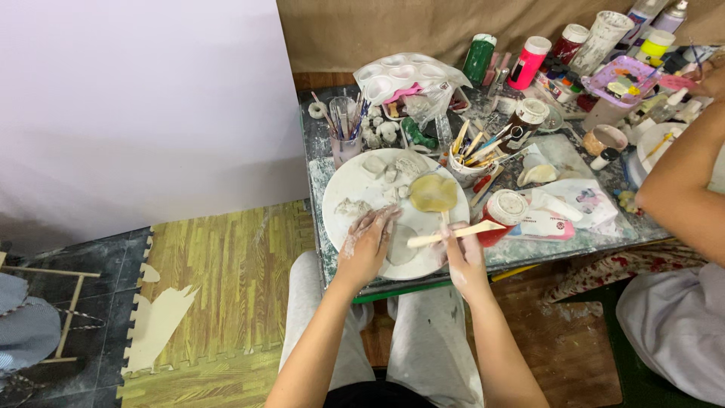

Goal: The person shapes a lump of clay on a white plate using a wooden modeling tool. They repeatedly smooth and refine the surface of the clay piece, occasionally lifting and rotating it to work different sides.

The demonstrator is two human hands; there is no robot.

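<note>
The flat grey clay slab [398, 245] lies on my round white board [343, 189], under my fingers. My wooden modelling tool [453, 233], pale and flat-bladed, lies nearly level across the board's right edge, blade pointing right.

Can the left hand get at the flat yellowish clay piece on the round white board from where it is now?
Probably yes. The left hand rests on the round white board, and the yellowish clay piece lies on the same board up and to its right. Only small clay lumps lie nearby, none directly between.
</note>
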